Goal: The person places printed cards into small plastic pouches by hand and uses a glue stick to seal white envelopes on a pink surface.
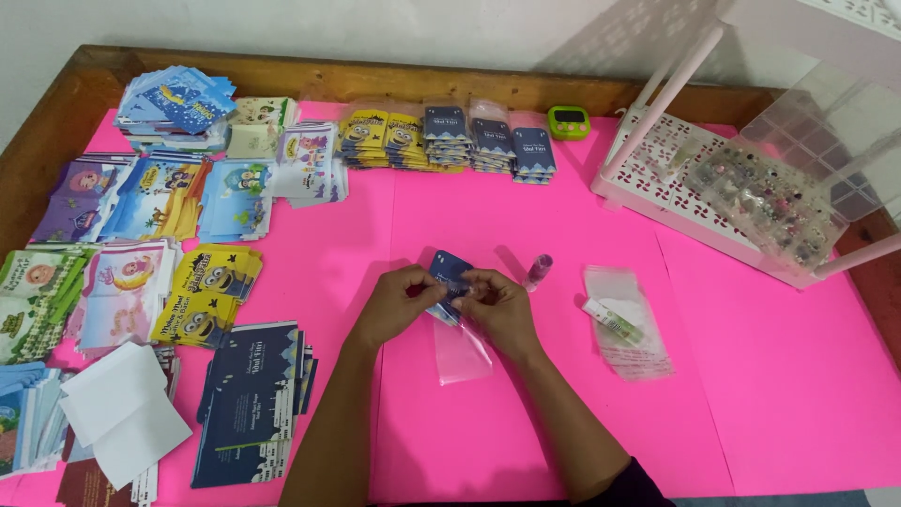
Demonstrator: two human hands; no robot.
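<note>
Both hands, left hand [399, 302] and right hand [499, 308], pinch a dark blue card [450, 272] at the clear sleeve [460, 345] mouth on the pink surface [751, 376]. Advisable: keep the mouth spread, feed it squarely.

I am at a small craft and packing spot in a home. My table [582, 413] has a pink cover and a wooden rim. Piles of cartoon envelopes [202, 286] fill its left edge. A green timer [569, 121] sits at the far edge, and a white rack [690, 183] stands in the far right corner.
</note>
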